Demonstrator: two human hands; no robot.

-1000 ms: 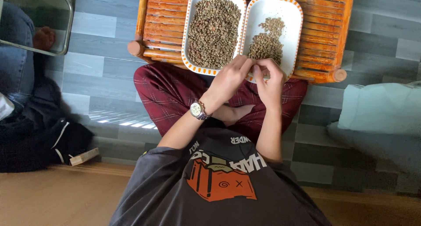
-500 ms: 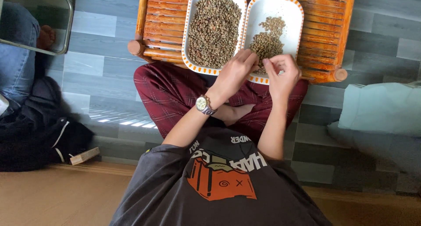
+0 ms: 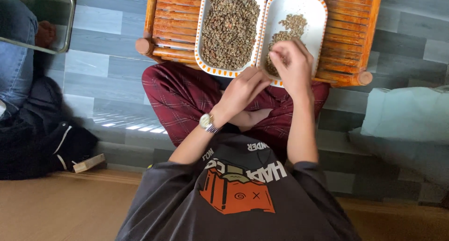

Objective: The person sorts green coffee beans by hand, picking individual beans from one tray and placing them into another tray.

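The right hand (image 3: 292, 65) now sits over the near end of the right-hand dish (image 3: 313, 16), on top of the small heap of beans (image 3: 290, 28); half a second ago it hung at the dish's near rim, and a second ago it was short of the rim, against the other hand. Its fingers (image 3: 280, 58) are bunched and curled down toward the heap. Whether a bean is pinched between them cannot be told; the fingertips hide it.

The left hand (image 3: 243, 89) has drawn back toward 6 o'clock. It now lies just off the near rims of both dishes, above the lap, whereas earlier it touched the heap's edge. Its fingers (image 3: 259, 79) are loosely closed, pointing toward 1 o'clock; any content is hidden.

The left-hand dish (image 3: 202, 40) holds a full bed of beans (image 3: 229, 28), at 11 o'clock from the left hand, untouched by either hand.

Judgement: the hands have parted, and the work has passed to the right hand at the smaller heap.

Both dishes rest on a slatted wooden tray (image 3: 173, 21).
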